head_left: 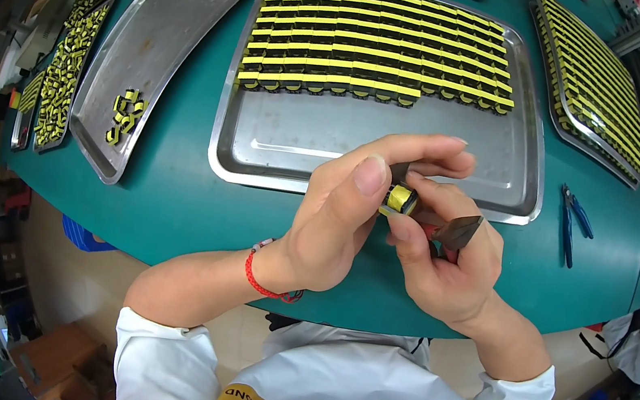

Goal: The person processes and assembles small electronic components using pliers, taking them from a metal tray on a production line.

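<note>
Left hand (342,219) grasps a small yellow-taped component (400,199); right hand (447,259) clenches dark pliers (455,231) against it, above the green table (172,204).

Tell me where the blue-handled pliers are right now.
In the head view the blue-handled pliers lie on the green table at the person's right, just off the right edge of the middle steel tray, untouched by either hand.
</note>
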Tool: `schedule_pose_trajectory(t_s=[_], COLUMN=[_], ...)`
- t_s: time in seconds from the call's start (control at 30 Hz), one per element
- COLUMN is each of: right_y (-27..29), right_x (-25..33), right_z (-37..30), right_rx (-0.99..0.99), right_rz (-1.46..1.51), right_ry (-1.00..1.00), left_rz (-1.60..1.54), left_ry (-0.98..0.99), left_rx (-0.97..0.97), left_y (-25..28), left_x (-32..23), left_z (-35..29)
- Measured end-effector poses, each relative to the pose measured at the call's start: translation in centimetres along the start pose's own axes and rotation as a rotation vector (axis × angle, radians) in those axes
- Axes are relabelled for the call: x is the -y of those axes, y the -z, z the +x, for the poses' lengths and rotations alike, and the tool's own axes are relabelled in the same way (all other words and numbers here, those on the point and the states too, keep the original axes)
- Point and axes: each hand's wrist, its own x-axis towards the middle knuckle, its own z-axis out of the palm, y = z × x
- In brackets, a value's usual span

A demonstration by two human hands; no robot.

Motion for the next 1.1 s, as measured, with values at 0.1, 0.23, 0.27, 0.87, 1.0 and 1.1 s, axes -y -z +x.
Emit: schedule_pose_trajectory(t_s=[0.1, 0.23, 0.27, 0.87, 1.0, 1.1], right_y=[-0.2, 0.0, -0.2, 2.7, 2.4, 2.3], right_x=[-0.1, 0.0, 0.0, -1.2, -0.9, -1.3], right_z=[0.1, -0.1, 0.0, 2.8, 2.6, 2.6], right_rx=[-0.005, 0.013, -0.001, 0.197, 0.188, 0.194], right_rz=[0.026, 0.022, 0.026, -0.095, -0.139, -0.194], right_ry=[0.002, -0.017, -0.013, 0.027, 0.02, 0.087], left_rz=[0.006, 0.074, 0.092, -0.737, -0.77, -0.751], left_ry=[-0.006, -0.041, -0.039, 0.431, 0.424, 0.442], left_rx=[-0.03, -0.044, -0.049, -0.273, -0.26, -0.297], left_y=[0.0, -0.2, -0.2, -0.6, -0.2, -0.2], left_x=[0.3, 0.7, 0.7, -0.3, 0.1, 0.0], left_z=[-0.1, 0.0, 0.0, 1.0, 0.8, 0.8])
